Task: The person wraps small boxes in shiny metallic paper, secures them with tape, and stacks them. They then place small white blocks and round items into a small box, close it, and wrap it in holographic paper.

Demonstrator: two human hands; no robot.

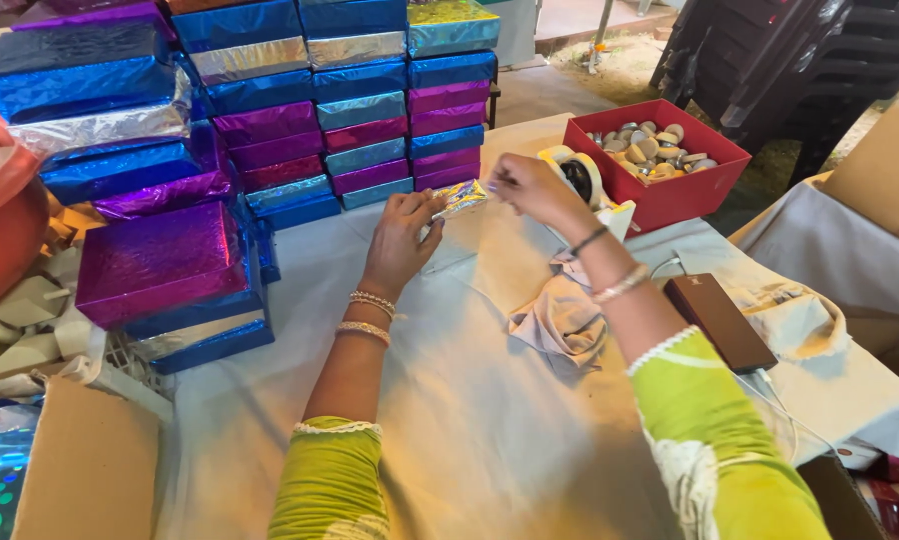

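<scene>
Foil-wrapped packet (462, 199), small and shiny with gold and rainbow glints, sits between both hands above the far middle of the table (470, 440), just in front of the stacked boxes. Fingertips of the left hand (402, 240) curl closed on the packet's near end, with the thumb pressed along its side. The right hand (532, 188) pinches the far end, thumb and forefinger together on the foil and the other fingers folded behind them. Both wrists wear bangles, and both arms come up from the near edge in yellow-green sleeves with white lace cuffs.

Just behind the right hand stands a tape dispenser (585, 180) with a roll of tape, touching the front of a red box (670, 195) filled with small round grey and cream pieces. Under the right forearm a crumpled pale cloth (562, 318) lies on the white table covering. Beside it, toward the right edge, rests a flat dark brown case (720, 320) with a thin white cable (770, 390) running past it.

Along the far left side rise piles of foil-covered boxes (340, 100) in blue, purple and silver, with a purple-topped box (160, 260) nearest the left hand. An orange tub (5, 215) and a cardboard flap (90, 470) sit at the left edge.
</scene>
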